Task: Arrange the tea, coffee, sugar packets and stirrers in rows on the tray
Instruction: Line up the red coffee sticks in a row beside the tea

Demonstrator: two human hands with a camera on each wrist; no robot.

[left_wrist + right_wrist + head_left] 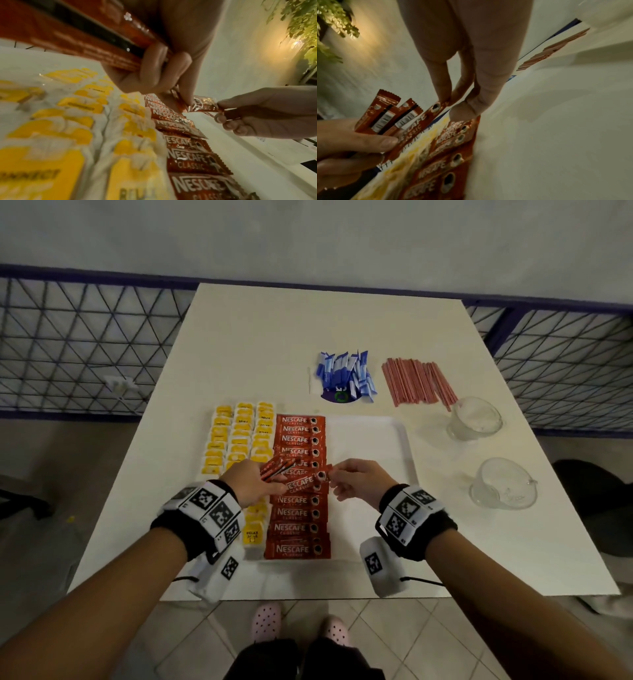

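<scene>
Glossy red foil coffee sachets [297, 513] on a matt white tray [371, 446], clear glass cups [474, 419] right of it, smooth white table [274, 337]

We see the head view evenly lit but bent at its edges; both wrist views are dim and blurred, with warm glow on the wall [267, 51] at two o'clock.

Tea bags [239, 436] left of coffee sachets [298, 508] on tray [373, 440]
</scene>
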